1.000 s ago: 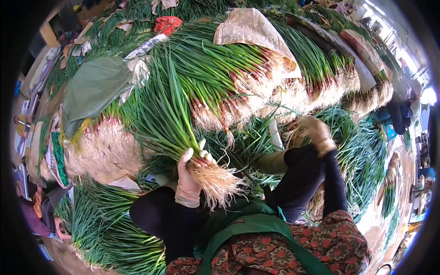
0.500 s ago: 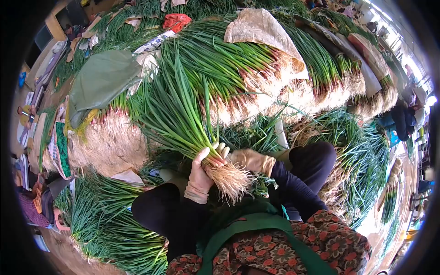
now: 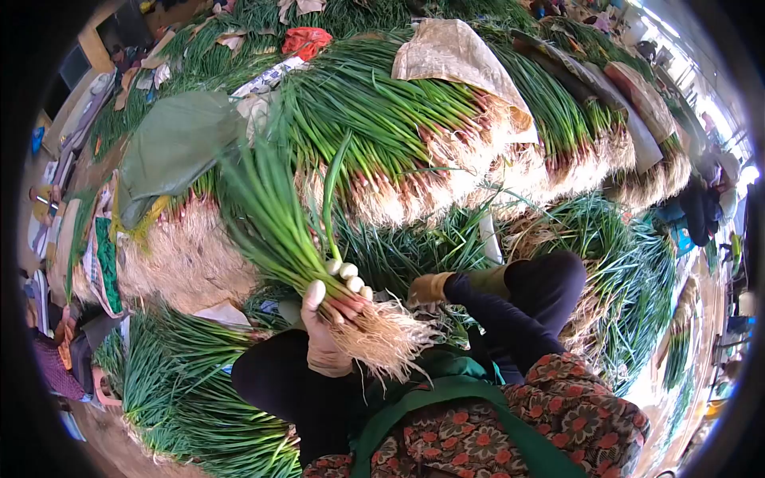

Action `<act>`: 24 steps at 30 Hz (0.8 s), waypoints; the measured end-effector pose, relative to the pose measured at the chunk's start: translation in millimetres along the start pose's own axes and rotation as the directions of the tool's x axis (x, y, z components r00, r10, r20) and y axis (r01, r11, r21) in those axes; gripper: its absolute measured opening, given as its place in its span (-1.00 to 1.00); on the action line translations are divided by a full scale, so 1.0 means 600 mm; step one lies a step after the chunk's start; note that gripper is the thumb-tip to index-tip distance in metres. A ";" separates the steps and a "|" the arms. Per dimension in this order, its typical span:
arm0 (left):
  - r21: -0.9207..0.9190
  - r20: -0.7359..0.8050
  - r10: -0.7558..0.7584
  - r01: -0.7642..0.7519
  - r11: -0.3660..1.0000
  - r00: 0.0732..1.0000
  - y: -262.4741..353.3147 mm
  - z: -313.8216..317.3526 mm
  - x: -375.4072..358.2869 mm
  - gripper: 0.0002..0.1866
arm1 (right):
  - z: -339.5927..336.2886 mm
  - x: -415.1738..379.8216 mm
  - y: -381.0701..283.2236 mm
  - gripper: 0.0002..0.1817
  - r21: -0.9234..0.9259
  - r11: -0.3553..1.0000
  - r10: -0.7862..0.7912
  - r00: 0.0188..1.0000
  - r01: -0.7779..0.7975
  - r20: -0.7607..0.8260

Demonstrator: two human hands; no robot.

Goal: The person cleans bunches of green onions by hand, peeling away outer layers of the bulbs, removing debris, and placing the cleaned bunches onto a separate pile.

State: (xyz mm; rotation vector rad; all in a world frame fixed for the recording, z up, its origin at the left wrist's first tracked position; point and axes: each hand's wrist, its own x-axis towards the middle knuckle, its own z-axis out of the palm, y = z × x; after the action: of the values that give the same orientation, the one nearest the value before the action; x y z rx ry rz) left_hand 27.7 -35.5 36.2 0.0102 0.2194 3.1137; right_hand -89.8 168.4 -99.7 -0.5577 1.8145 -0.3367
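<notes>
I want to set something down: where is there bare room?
Bare floor shows at lower left, bordered by the pink plastic item and the onion pile. Another strip lies at far right, beside the loose bundle. Around the knees it is crowded: the left hand holds a bunch, its roots near the right hand.

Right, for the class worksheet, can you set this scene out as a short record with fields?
Left grip: closed around a bunch of green onions
Bunch: leaves towards upper left, roots towards lower right; leaf tips blurred
Right grip: to the right of the held stems; contents unclear
Ahead: large onion stack, partly under a pale sheet
Clothing: green apron, flowered top
</notes>
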 end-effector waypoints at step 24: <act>0.268 -0.399 -0.035 0.153 0.951 0.916 -0.042 -0.055 0.046 -0.54 | -0.056 -0.101 -0.057 -0.72 -0.081 0.799 -0.556 0.682 0.595 -0.474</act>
State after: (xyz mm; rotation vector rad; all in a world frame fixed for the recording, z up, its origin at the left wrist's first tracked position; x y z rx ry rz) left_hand 0.2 -14.4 0.1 -0.6031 0.6664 2.9190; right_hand -100.3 169.9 -22.8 -1.0707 2.0404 -1.0622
